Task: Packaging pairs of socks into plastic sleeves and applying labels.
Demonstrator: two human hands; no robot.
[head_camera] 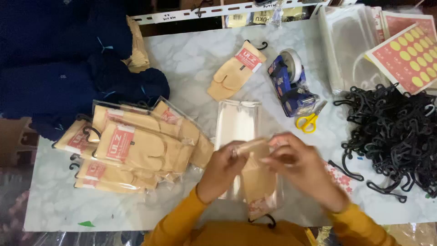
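Both hands pinch the beige split-toe sock in its clear plastic sleeve [257, 182]: left hand [221, 166] and right hand [298, 166] at its top edge, long axis twelve-to-six, black hook toward six.

Even, soft indoor light falls from above on the marble table [191, 59], which shows pale sheen but no hard glare. Left of the table the navy fabric pile [50, 68] sinks into near-black, detail lost. Both hands [273, 166] at the table's near edge are motion-blurred. Clear bags [346, 41] at the far right corner glint faintly. Overall sharpness is modest, slightly soft.
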